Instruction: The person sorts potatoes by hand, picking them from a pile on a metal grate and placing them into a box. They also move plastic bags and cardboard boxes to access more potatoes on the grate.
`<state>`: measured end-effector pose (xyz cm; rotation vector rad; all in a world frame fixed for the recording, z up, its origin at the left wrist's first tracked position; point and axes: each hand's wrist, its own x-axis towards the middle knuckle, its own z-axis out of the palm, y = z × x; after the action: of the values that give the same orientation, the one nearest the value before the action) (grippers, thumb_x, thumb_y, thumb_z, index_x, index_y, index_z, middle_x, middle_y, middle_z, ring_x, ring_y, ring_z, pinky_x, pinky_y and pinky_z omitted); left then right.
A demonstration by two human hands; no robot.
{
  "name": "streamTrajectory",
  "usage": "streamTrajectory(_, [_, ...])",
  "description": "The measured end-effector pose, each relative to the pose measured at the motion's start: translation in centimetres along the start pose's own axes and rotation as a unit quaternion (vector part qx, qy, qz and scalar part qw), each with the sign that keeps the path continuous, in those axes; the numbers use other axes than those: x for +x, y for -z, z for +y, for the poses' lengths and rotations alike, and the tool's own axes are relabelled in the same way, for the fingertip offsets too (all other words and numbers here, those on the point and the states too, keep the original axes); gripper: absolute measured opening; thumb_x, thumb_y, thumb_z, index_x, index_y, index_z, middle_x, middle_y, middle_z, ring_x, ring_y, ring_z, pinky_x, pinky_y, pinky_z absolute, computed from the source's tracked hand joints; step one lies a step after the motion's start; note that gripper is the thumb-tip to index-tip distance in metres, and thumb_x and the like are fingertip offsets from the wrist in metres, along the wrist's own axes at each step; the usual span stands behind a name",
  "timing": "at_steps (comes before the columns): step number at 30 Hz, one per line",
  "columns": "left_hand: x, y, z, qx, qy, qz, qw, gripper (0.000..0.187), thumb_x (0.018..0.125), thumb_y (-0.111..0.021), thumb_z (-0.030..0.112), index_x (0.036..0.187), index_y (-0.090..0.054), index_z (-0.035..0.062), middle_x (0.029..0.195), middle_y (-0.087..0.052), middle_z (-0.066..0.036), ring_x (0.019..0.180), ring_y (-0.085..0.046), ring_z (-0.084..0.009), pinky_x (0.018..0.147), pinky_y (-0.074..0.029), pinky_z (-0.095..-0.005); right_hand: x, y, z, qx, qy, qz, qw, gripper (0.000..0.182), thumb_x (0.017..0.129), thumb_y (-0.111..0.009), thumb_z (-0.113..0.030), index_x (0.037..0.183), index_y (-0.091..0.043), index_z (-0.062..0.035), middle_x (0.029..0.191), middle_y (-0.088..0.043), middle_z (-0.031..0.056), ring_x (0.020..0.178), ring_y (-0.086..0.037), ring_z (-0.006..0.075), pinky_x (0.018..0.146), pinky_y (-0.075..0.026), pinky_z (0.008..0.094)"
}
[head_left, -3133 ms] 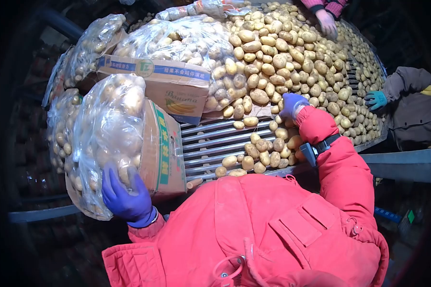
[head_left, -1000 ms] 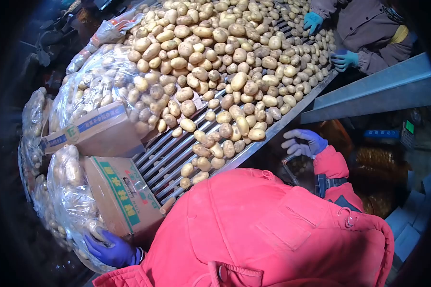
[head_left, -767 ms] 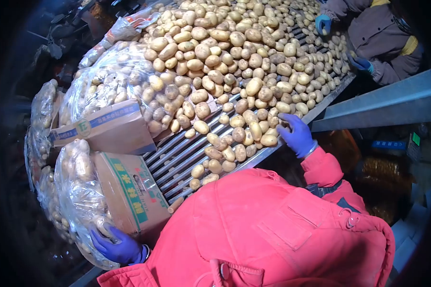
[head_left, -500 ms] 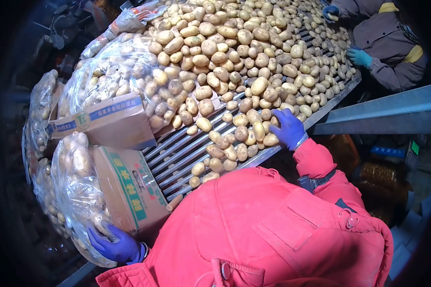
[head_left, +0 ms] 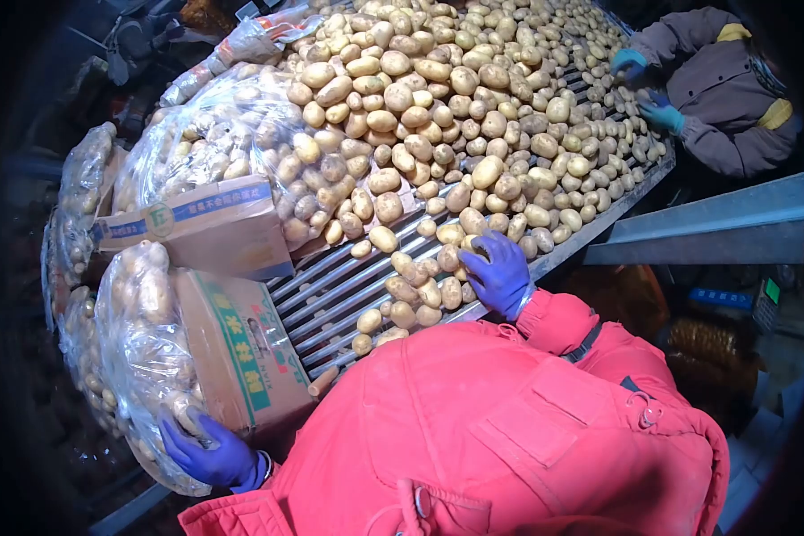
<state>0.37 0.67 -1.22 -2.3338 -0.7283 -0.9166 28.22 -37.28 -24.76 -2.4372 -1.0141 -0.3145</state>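
My right hand [head_left: 498, 272], in a purple glove, reaches onto the near edge of the loose potatoes [head_left: 429, 290] on the roller table [head_left: 317, 308]. Its fingers are apart and bent among the potatoes, with no potato plainly held. At lower left, my left hand [head_left: 213, 454], gloved alike, rests with fingers spread against a clear plastic bag [head_left: 143, 348] of potatoes. That bag lines a cardboard box [head_left: 241, 344] with a green printed stripe, pressed against the rollers' end. Whether the left fingers pinch any plastic is not visible.
Behind stands another box [head_left: 192, 219] with a bulging potato bag [head_left: 210, 134]. A large potato heap [head_left: 456, 80] covers the far rollers. Across the table, a co-worker [head_left: 715, 89] in teal gloves handles potatoes. A metal beam [head_left: 701, 223] juts out at right.
My right hand has moved left and slightly toward me along the potatoes' near edge. My left hand stays at the bag. The co-worker's hands have shifted, and the view has moved slightly.
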Motion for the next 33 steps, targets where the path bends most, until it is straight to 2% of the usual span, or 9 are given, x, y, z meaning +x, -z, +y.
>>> streamTrajectory(2, [0.2, 0.2, 0.3, -0.002, 0.003, -0.002, 1.0, 0.04, 0.1, -0.07, 0.019, 0.133, -0.065, -0.0038, 0.132, -0.068, -0.019, 0.119, -0.066, -0.0374, 0.105, -0.051, -0.0475, 0.5, 0.1, 0.6, -0.014, 0.026, 0.014, 0.999, 0.045, 0.08, -0.078, -0.018, 0.124, -0.068, -0.018, 0.131, -0.06, 0.0137, 0.123, -0.058, 0.0405, 0.098, -0.05, 0.051])
streamTrajectory(5, [0.3, 0.3, 0.7, 0.003, 0.007, -0.004, 1.0, 0.041, 0.1, -0.07, 0.019, 0.134, -0.064, -0.0039, 0.132, -0.068, -0.019, 0.12, -0.066, -0.0379, 0.105, -0.051, -0.048, 1.1, -0.3, 1.6, 0.015, 0.026, -0.033, 0.999, 0.045, 0.081, -0.075, -0.022, 0.125, -0.068, -0.0213, 0.132, -0.061, 0.0126, 0.124, -0.059, 0.0371, 0.097, -0.049, 0.0512])
streamTrajectory(6, [0.3, 0.3, 0.7, 0.007, 0.008, -0.004, 1.0, 0.041, 0.1, -0.069, 0.019, 0.134, -0.064, -0.0039, 0.133, -0.068, -0.019, 0.12, -0.066, -0.0381, 0.105, -0.051, -0.0481, 1.6, 0.1, 1.3, 0.007, 0.031, -0.032, 0.999, 0.044, 0.08, -0.073, -0.02, 0.124, -0.066, -0.0194, 0.128, -0.063, 0.0119, 0.118, -0.062, 0.0355, 0.091, -0.052, 0.0492])
streamTrajectory(10, [0.0, 0.3, 0.4, -0.006, 0.018, -0.01, 1.0, 0.043, 0.099, -0.07, 0.018, 0.136, -0.063, -0.0036, 0.133, -0.068, -0.018, 0.121, -0.065, -0.0385, 0.105, -0.051, -0.0487, 2.2, -0.3, 1.5, 0.005, 0.051, -0.037, 0.998, 0.043, 0.081, -0.071, -0.017, 0.123, -0.065, -0.0148, 0.123, -0.064, 0.0133, 0.111, -0.064, 0.0345, 0.088, -0.053, 0.0459])
streamTrajectory(19, [0.2, 0.7, 0.7, -0.01, 0.034, -0.03, 0.999, 0.044, 0.099, -0.07, 0.019, 0.137, -0.063, -0.0032, 0.135, -0.067, -0.019, 0.123, -0.065, -0.0393, 0.104, -0.051, -0.0492, 1.8, -1.3, 2.1, 0.022, 0.043, -0.034, 0.998, 0.043, 0.081, -0.071, -0.015, 0.124, -0.064, -0.0143, 0.118, -0.066, 0.0149, 0.105, -0.065, 0.0361, 0.084, -0.053, 0.048])
streamTrajectory(23, [-0.1, 0.2, 0.7, -0.018, 0.063, -0.026, 0.998, 0.042, 0.099, -0.069, 0.019, 0.134, -0.064, -0.0036, 0.136, -0.067, -0.02, 0.123, -0.065, -0.0402, 0.103, -0.05, -0.0501, 2.4, 0.1, 1.5, 0.008, 0.064, -0.037, 0.997, 0.04, 0.082, -0.07, -0.016, 0.122, -0.066, -0.0165, 0.121, -0.065, 0.011, 0.108, -0.064, 0.0335, 0.087, -0.053, 0.0455])
streamTrajectory(25, [-0.3, 0.3, 0.4, -0.009, 0.065, -0.033, 0.997, 0.041, 0.1, -0.069, 0.02, 0.133, -0.065, -0.0039, 0.136, -0.067, -0.02, 0.123, -0.065, -0.0402, 0.103, -0.05, -0.0505, 3.1, 0.8, 1.7, 0.046, 0.088, -0.035, 0.994, 0.037, 0.084, -0.07, -0.016, 0.12, -0.067, -0.0166, 0.117, -0.065, 0.0103, 0.104, -0.064, 0.0331, 0.081, -0.053, 0.046])
streamTrajectory(27, [-0.6, -0.1, 0.3, -0.006, 0.061, 0.001, 0.998, 0.046, 0.099, -0.07, 0.024, 0.135, -0.062, -0.0041, 0.139, -0.065, -0.02, 0.124, -0.064, -0.0412, 0.104, -0.05, -0.0514, 3.3, 0.8, 1.9, 0.039, 0.093, -0.062, 0.993, 0.034, 0.084, -0.069, -0.019, 0.119, -0.067, -0.0168, 0.114, -0.065, 0.0091, 0.102, -0.065, 0.0327, 0.077, -0.053, 0.0468])
streamTrajectory(33, [-1.0, 1.1, 1.1, -0.038, 0.086, 0.092, 0.991, 0.058, 0.097, -0.072, 0.026, 0.144, -0.054, -0.0034, 0.149, -0.056, -0.023, 0.132, -0.058, -0.0438, 0.111, -0.046, -0.0539, 2.4, -0.5, 2.5, -0.004, 0.066, -0.005, 0.998, 0.036, 0.081, -0.07, -0.023, 0.117, -0.068, -0.0194, 0.115, -0.065, 0.0087, 0.101, -0.064, 0.0329, 0.076, -0.052, 0.0474])
